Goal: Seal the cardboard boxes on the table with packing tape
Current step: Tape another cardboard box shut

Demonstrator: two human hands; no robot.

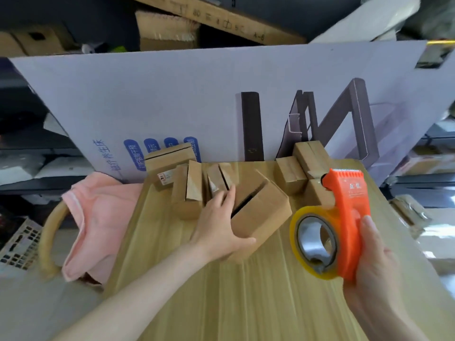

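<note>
Left hand (221,222) grasps the centre box (261,212) on the table (246,303), thumb round its near edge. Right hand (376,262) is clenched on the tape dispenser (349,217), just right of the box, not touching it. Top seam gapes, so press the flaps flush, then lay 1 strip along the slit. Contents hidden. Small boxes (290,178) behind look closed.

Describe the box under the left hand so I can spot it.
On the wooden table, find the cluster of small brown boxes before the big white carton. The box under the left hand is nearest, turned askew, with a dark gap between its top flaps.
</note>
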